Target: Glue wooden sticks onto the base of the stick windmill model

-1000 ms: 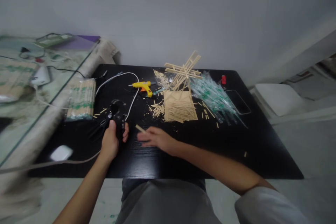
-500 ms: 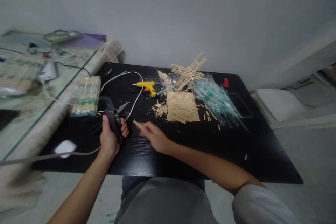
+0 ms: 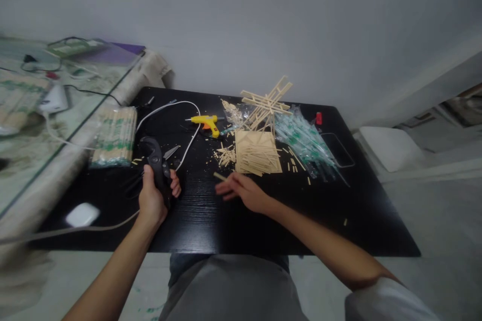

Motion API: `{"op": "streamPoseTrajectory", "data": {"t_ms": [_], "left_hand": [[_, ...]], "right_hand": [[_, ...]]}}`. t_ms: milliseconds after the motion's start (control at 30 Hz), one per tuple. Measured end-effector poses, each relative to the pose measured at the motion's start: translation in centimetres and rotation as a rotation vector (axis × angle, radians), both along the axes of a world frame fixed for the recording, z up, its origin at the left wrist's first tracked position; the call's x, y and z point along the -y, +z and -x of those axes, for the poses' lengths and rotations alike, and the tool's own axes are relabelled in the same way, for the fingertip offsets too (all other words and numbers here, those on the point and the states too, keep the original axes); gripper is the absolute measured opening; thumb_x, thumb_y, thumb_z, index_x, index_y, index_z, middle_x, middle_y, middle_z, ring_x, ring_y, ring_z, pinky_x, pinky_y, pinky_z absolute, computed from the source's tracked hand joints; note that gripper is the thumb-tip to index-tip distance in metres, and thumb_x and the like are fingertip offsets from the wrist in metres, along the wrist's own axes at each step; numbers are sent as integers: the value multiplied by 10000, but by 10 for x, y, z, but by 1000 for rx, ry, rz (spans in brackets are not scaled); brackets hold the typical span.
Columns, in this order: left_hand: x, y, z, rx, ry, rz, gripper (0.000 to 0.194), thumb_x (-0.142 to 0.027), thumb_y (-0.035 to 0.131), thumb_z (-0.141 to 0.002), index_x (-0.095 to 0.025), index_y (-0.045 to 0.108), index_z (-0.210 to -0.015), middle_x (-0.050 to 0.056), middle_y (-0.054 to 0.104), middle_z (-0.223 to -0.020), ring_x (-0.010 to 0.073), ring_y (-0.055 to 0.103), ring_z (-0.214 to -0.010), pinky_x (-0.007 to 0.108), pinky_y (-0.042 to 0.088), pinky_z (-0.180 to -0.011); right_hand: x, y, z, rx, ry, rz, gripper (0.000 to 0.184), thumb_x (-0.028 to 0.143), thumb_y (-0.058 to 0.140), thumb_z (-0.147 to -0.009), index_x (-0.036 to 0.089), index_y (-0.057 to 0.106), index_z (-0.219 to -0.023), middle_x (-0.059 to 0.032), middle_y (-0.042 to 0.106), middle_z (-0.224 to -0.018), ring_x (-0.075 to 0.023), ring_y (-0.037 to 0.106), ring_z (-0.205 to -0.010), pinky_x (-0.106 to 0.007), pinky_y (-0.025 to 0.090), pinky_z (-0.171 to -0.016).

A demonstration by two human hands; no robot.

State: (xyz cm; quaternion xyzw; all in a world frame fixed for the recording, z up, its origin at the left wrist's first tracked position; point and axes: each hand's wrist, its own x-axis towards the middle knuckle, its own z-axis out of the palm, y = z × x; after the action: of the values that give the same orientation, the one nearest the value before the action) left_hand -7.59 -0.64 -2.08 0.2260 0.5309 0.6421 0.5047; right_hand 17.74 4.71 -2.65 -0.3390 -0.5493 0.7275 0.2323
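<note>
My left hand [image 3: 152, 195] is wrapped round a black hand cutter [image 3: 158, 168], its curved black jaw pointing up and away from me. A pointed silver blade [image 3: 172, 152] shows just right of the cutter's head; I cannot tell whether it belongs to it. Over the black table, my right hand [image 3: 246, 191] pinches a short thin wooden stick [image 3: 219, 176] between thumb and forefinger, the other fingers loosely extended. Just beyond that hand, a pile of cut sticks [image 3: 258, 155] lies on a square wooden board [image 3: 278, 164], with smaller pieces [image 3: 226, 155] heaped at its left.
A yellow glue gun [image 3: 205, 123] lies behind the hands, near a white cable [image 3: 186, 148]. A lattice of joined sticks [image 3: 269, 100] stands at the back beside plastic wrappers [image 3: 305, 135]. Bundled sticks [image 3: 115, 135] lie left, and a white case [image 3: 83, 214] sits near the front left.
My right hand has moved right, away from the cutter, with the stick still pinched. My left hand keeps its grip on the cutter. The whole view has shifted slightly.
</note>
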Motion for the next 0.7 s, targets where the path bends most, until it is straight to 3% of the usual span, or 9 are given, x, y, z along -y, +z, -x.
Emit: {"op": "streamPoseTrajectory", "data": {"t_ms": [67, 133, 267, 400, 467, 567, 600, 633, 700], "left_hand": [[0, 0, 0, -1, -3, -3, 671, -831, 437, -905, -190, 558, -750, -17, 452, -565, 124, 423, -462, 244, 410, -429], [1, 0, 1, -7, -3, -11, 668, -826, 422, -915, -192, 558, -753, -18, 449, -566, 124, 420, -463, 245, 410, -432], [1, -1, 0, -27, 0, -11, 662, -809, 403, -931, -192, 565, -753, -18, 451, -567, 126, 425, -467, 247, 404, -437], [1, 0, -1, -22, 2, -1, 672, -818, 394, -924, -191, 564, -750, -17, 447, -562, 127, 416, -464, 251, 397, -436], [1, -1, -1, -20, -1, -4, 680, -822, 396, -922, -187, 566, -748, -16, 450, -563, 124, 415, -462, 250, 395, -438], [0, -1, -1, -30, -10, -6, 689, -826, 400, -919, -184, 575, -740, -14, 449, -557, 124, 415, -461, 253, 392, -437], [0, -1, -1, -35, -12, -7, 688, -825, 403, -919, -185, 577, -735, -14, 447, -555, 124, 414, -460, 254, 391, -435], [-1, 0, -1, -39, -14, -6, 685, -822, 406, -920, -186, 577, -731, -13, 445, -553, 126, 413, -460, 256, 390, -434], [-1, 0, -2, -44, -19, -2, 680, -817, 405, -923, -190, 577, -725, -12, 442, -549, 128, 410, -458, 259, 390, -431]], "right_hand": [[-5, 2, 4, 51, -232, -273, 493, 742, 540, -964, 249, 553, -977, -130, 723, -1256, -258, 694, -1154, -517, 531, -1077], [-7, 10, 6, 30, -273, -373, 451, 710, 515, -995, 261, 557, -985, -110, 732, -1246, -254, 692, -1154, -506, 514, -1100], [-1, 33, -6, -105, -198, -214, 429, 681, 536, -1003, 253, 515, -968, -103, 765, -1158, -252, 764, -1003, -459, 617, -889], [3, 46, -43, -64, -220, -76, 428, 662, 590, -986, 246, 503, -936, -95, 797, -1057, -233, 785, -921, -421, 621, -851], [5, 44, -65, -21, -72, 67, 419, 630, 609, -990, 229, 517, -915, -112, 806, -1038, -231, 792, -926, -411, 617, -861], [8, 30, -87, 103, 320, 330, 434, 621, 649, -970, 205, 539, -911, -140, 809, -996, -234, 795, -891, -391, 618, -799], [9, 24, -90, 136, 340, 336, 459, 640, 675, -942, 201, 548, -896, -130, 807, -951, -229, 791, -855, -378, 619, -765], [9, 19, -89, 146, 259, 290, 483, 668, 679, -923, 205, 547, -884, -121, 804, -944, -229, 786, -844, -377, 621, -744], [9, 11, -84, 110, -62, 59, 476, 685, 625, -950, 212, 578, -919, -126, 790, -1092, -231, 767, -995, -401, 619, -844]]}}
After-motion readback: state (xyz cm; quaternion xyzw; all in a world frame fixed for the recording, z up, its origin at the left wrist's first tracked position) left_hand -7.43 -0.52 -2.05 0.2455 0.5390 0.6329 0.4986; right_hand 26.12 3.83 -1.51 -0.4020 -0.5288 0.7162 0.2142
